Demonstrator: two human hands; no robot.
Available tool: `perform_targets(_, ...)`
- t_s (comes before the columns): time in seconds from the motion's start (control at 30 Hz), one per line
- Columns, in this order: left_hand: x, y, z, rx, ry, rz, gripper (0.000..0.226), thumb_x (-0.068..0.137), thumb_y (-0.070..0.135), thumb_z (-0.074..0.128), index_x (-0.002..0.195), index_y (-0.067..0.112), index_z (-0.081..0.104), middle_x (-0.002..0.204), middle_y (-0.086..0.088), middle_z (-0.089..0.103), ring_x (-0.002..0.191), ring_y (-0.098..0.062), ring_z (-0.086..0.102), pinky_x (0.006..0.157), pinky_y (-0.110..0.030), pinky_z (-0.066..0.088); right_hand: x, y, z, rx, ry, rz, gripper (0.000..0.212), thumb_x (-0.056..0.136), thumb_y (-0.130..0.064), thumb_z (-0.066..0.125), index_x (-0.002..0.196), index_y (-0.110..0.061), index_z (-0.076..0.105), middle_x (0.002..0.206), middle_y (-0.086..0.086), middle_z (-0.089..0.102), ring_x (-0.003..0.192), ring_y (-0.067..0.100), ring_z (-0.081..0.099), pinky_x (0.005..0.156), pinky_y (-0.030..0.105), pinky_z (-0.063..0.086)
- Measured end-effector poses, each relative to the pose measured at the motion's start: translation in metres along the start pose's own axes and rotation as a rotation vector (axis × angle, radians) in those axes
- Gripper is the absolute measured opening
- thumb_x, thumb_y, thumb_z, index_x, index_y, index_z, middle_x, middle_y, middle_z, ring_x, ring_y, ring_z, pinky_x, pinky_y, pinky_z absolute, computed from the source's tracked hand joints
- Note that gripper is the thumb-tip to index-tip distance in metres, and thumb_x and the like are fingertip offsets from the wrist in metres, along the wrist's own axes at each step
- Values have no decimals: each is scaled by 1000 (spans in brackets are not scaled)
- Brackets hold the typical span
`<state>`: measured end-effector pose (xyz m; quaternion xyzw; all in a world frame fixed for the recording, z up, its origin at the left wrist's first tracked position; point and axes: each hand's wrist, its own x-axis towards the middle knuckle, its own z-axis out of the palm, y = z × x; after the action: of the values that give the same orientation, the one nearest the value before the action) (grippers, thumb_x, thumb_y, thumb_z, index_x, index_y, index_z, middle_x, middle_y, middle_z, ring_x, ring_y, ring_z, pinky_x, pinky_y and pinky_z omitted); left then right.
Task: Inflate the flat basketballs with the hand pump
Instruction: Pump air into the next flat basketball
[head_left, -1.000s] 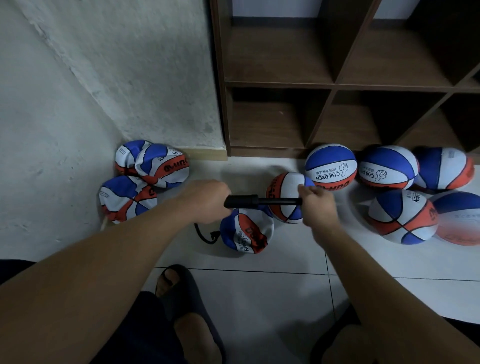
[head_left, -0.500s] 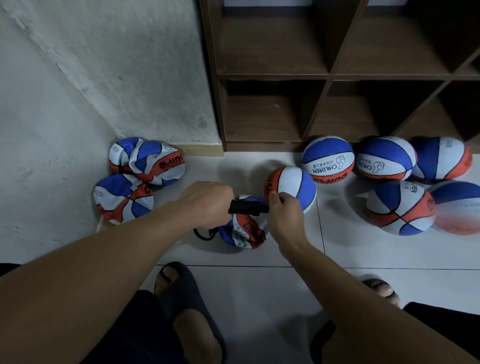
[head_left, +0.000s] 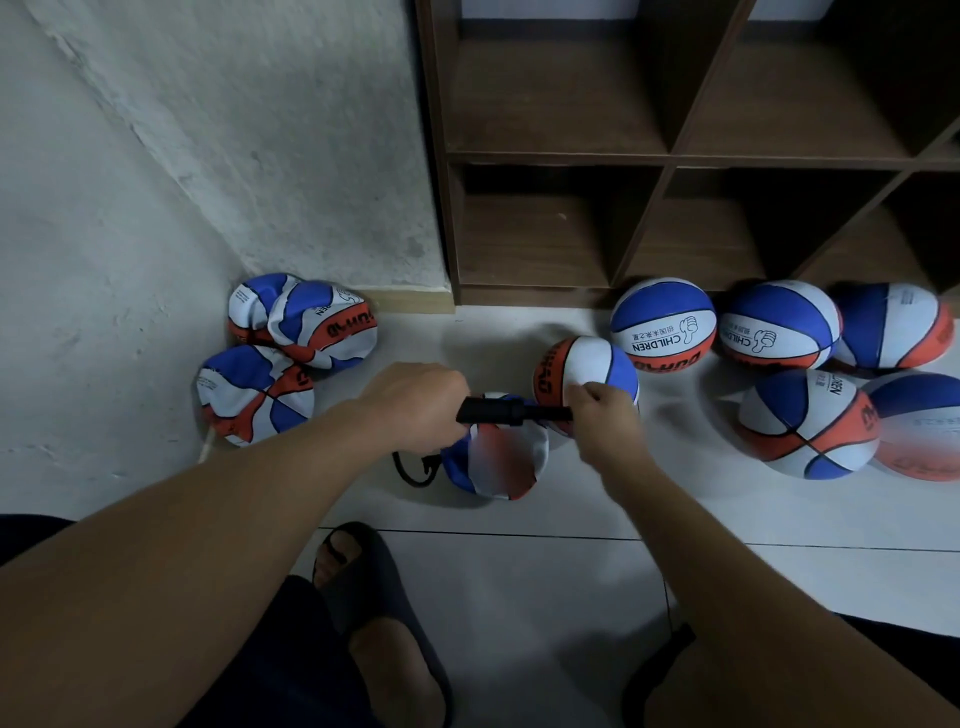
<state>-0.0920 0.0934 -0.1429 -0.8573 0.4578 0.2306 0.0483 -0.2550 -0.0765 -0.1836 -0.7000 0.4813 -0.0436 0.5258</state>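
The hand pump (head_left: 511, 412) lies level, its long axis running left to right, held above the floor (head_left: 519, 582) between both hands. The left hand (head_left: 415, 408) is clenched round the pump's left end, which it hides. The right hand (head_left: 602, 421) grips the right end, fingers curled; a thin black shaft shows between the thicker black barrel and this hand. A black hose (head_left: 413, 470) loops down from under the left hand to the floor.

Directly beneath the pump sits a crumpled flat basketball (head_left: 498, 462), blurred. Just behind the right hand stands a round ball (head_left: 587, 374), touching or nearly touching the knuckles; I cannot tell which.

Three deflated balls (head_left: 291, 343) lie at far left against the wall (head_left: 182, 182). Five inflated balls (head_left: 779, 332) cluster at right, before a dark wooden shelf unit (head_left: 675, 156). A foot in a dark slide sandal (head_left: 374, 592) is near centre.
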Motion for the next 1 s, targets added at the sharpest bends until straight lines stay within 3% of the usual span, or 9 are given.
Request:
perform_targets(0.13,0,-12,-5,3,28,-35,24,93,32,68,72,23,62,71,0,63,61,-20,63,50,-29,40,19,2,-33,89,106,63,28,106,-32,55,91,-12,68,81,16,62,65,23,50,60,36,42)
perform_targets(0.2,-1,-3,-1,3,6,-31,24,93,29,69,73,24,60,71,0,64,61,-20,63,50,-29,39,19,5,-28,85,138,53,33,105,-29,54,93,0,65,78,21,59,66,24,49,60,36,40)
perform_targets(0.27,-1,7,4,7,-3,-38,24,92,27,70,73,25,56,72,0,64,61,-20,64,50,-29,38,10,5,-13,65,142,42,36,104,-28,52,85,2,58,69,13,52,66,25,47,60,36,37)
perform_targets(0.43,3,12,7,54,21,-13,24,88,26,69,70,25,52,69,1,63,59,-21,62,51,-30,42,-20,2,20,45,89,-35,41,108,-26,47,69,-13,46,62,1,48,62,21,43,59,34,34)
perform_targets(0.57,2,18,15,47,-15,-7,19,84,27,73,75,25,57,70,1,64,58,-21,63,51,-30,47,-31,4,33,73,32,-74,39,110,-27,47,76,-12,59,66,-1,57,64,15,50,61,34,40)
perform_targets(0.87,2,15,10,36,-20,36,21,86,30,73,75,26,56,71,2,64,61,-20,63,52,-31,44,-20,4,30,62,-58,-22,41,109,-32,51,87,-1,64,65,2,49,62,16,45,61,33,39)
perform_targets(1.0,0,2,-1,3,-54,-23,22,88,29,72,74,25,57,71,0,63,61,-21,63,53,-30,43,5,13,-4,63,26,105,35,103,-31,57,83,-3,63,66,6,48,60,22,44,58,36,38)
